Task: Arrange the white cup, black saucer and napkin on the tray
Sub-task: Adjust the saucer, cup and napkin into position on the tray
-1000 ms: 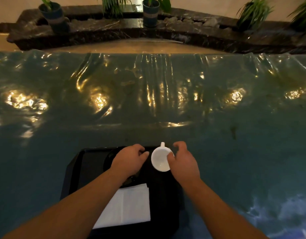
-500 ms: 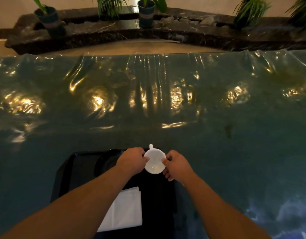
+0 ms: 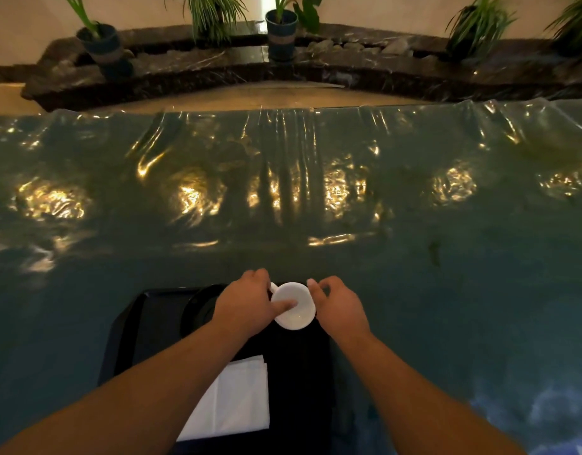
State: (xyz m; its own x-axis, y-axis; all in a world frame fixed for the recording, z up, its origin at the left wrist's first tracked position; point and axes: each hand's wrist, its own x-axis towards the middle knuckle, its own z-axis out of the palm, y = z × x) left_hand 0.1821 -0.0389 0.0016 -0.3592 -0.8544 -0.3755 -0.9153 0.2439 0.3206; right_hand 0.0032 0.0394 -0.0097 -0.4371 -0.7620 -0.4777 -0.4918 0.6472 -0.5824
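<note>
From my remote seat I see a broad table (image 3: 414, 290) wrapped in glossy teal plastic sheeting, wrinkled into long ridges at its far edge and spotted with warm golden reflections. Beyond it runs a curved ledge of dark polished stone (image 3: 348, 70) carrying potted plants (image 3: 280, 31) with thin, strappy leaves. At the near edge of the table sits a black rectangular tray (image 3: 135, 326) with a raised rim and rounded corners, its surface smooth and faintly shiny. On the tray's near portion lies a white napkin (image 3: 237, 402), folded flat into a rectangle with soft creases. The black saucer (image 3: 197, 310), round and glossy, rests on the tray's far left part, mostly hidden under my left forearm. The white cup (image 3: 296, 315), smooth ceramic with a round open mouth, is over the tray's far right part. My left hand (image 3: 247, 307) grips its left rim, thumb across the mouth; my right hand (image 3: 339, 307) pinches the right rim with curled fingers.
</note>
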